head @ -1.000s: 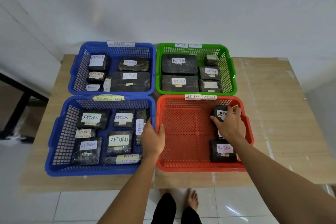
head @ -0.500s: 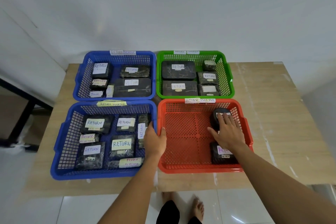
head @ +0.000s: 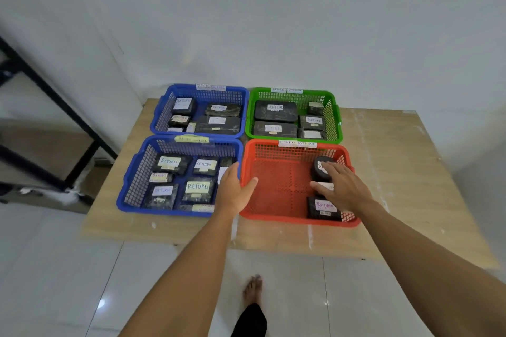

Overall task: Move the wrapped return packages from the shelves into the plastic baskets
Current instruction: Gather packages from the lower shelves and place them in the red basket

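The table (head: 383,172) carried four plastic baskets set two by two: a far blue basket (head: 161,115), a green basket (head: 335,117), a near blue basket (head: 131,186) and the red basket (head: 273,216) closest to your right side. All but the red one looked well filled with dark wrapped packages bearing white RETURN labels.

In the red basket the packages lay in a line along its right wall, running away from you. Your right hand (head: 345,189) was the nearer one: it lay flat over that line, fingers straight and slightly spread, tips resting on the round package (head: 320,169) at the far end, which lay just ahead of your fingers. The near package (head: 323,209) sat just below your palm, its long axis across the basket.

Your left hand (head: 234,190) held the red basket's left rim, thumb curled inside and fingers outside, against the near blue basket.

A third package (head: 327,186) between the two was mostly hidden under your right hand; only a label edge showed. The labels' small print was too blurred to read, and the shelves were cut off at the left edge.
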{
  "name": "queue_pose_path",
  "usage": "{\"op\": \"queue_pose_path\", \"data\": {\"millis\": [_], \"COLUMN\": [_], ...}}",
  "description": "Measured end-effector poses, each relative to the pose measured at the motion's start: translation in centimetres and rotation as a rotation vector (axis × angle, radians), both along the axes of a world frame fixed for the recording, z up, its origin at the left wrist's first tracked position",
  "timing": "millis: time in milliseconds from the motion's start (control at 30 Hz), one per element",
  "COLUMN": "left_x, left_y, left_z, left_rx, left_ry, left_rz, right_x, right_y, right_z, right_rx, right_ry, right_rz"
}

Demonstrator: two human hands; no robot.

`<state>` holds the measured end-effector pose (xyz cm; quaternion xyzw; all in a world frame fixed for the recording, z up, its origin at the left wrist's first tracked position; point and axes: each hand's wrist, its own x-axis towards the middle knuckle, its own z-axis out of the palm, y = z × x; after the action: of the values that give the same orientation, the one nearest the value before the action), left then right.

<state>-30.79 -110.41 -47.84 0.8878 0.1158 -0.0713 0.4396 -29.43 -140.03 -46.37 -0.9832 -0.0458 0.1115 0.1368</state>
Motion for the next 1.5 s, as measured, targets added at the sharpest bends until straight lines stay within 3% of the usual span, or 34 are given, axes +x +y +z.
{"op": "queue_pose_path", "data": {"millis": [333, 600, 867, 1233, 1500], "left_x": [-14.3, -24.5, -33.2, -43.1, -45.8], "left_y": [0.2, 7.4, 20.0, 41.6, 57.4], "left_z": [4.1, 4.9, 4.6, 3.1, 2.8], "left_rx": [0.013, 0.067, 0.033, -0.025, -0.040], "left_ry": [-0.044, -0.028, -0.018, 0.058, 0.052], "left_rz": [-0.075, 0.052, 0.192, 0.241, 0.361], "right_x": [-10.4, -15.1, -21.0, -30.4, -33.1], "right_y": [2.3, 12.4, 27.2, 49.2, 66.7], "right_z": [4.0, 4.2, 4.0, 2.9, 1.7], "right_rx": [0.217, 0.200, 0.187, 0.288, 0.375], "right_ry": [0.028, 0.077, 0.180, 0.274, 0.284], "right_rz": [0.224, 0.457, 0.584, 0.527, 0.523]}}
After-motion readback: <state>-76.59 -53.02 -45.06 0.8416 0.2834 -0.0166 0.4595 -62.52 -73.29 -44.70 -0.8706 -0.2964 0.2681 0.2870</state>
